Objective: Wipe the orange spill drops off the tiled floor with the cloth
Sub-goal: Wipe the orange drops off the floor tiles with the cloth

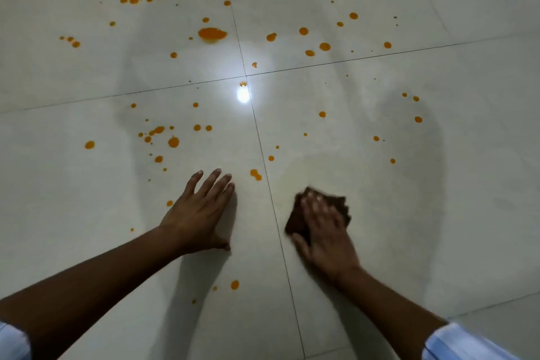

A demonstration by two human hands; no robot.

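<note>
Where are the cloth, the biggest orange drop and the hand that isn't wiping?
cloth (295,221), head view, its dark left part beside the fingers.
biggest orange drop (212,33), head view, its middle.
left hand (198,213), head view, the back of the hand.

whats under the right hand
A dark brown cloth, pressed onto the floor tile by the right hand. What lies beneath the cloth itself is covered.
</note>
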